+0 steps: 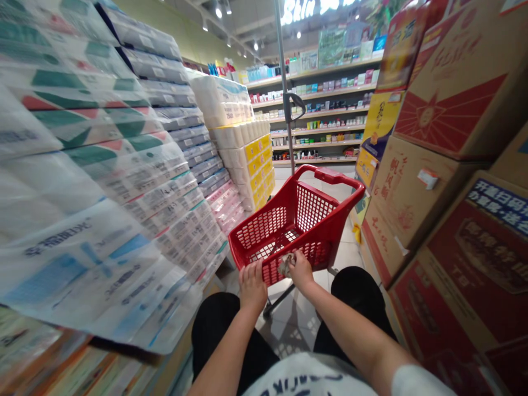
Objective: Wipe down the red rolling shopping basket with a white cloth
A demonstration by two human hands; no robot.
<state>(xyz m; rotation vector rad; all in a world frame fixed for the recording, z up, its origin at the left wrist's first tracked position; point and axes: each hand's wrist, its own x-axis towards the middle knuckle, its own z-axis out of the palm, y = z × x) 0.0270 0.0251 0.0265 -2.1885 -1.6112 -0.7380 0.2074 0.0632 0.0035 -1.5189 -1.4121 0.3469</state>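
Observation:
A red shopping cart (325, 220) with perforated basket walls stands in front of my knees, its handle at the far side. My left hand (252, 286) rests on the near left corner of the cart's rim, fingers laid over the edge. My right hand (301, 270) is closed on a crumpled greyish cloth (286, 265), which lies against the cart's near side wall. The inside of the basket shows only its grid floor and walls.
Stacked tissue packs (165, 192) rise along the left. Cardboard cartons (412, 192) are piled close on the right. Ahead are a grey pole (284, 71) and shelves of small products (325, 129). Pale floor tiles show around the cart.

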